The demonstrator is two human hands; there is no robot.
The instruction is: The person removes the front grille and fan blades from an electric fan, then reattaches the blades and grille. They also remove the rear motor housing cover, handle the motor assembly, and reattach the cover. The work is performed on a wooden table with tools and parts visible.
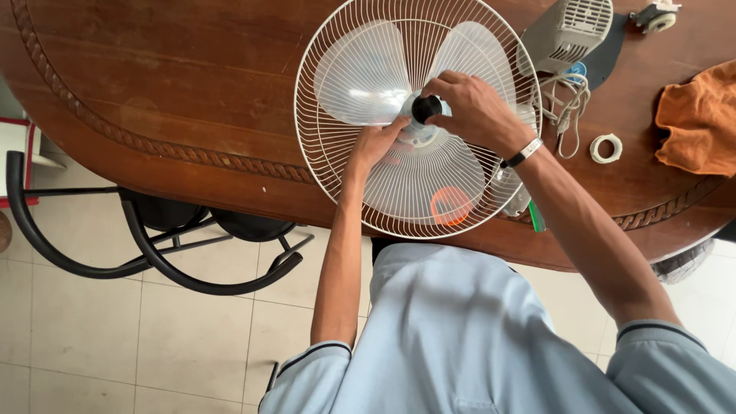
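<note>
Fan (418,115) lies face-up at the near edge of the wooden table (192,84), rear guard down, blades exposed, rim overhanging the edge toward us. Our right hand (475,111) is curled over the black hub cap (426,108) at the centre, fingers closed round it in a twisting grip. Our left hand (376,142) is half closed, fingertips pressed on the hub and a blade root just beside the cap, which we read as bracing the blades against spin. Grey motor housing (563,31) with its coiled cord (566,103) sits toward the far right of the table. White ring (606,148) and orange cloth (698,119) lie near the right edge, well apart from the fan.
</note>
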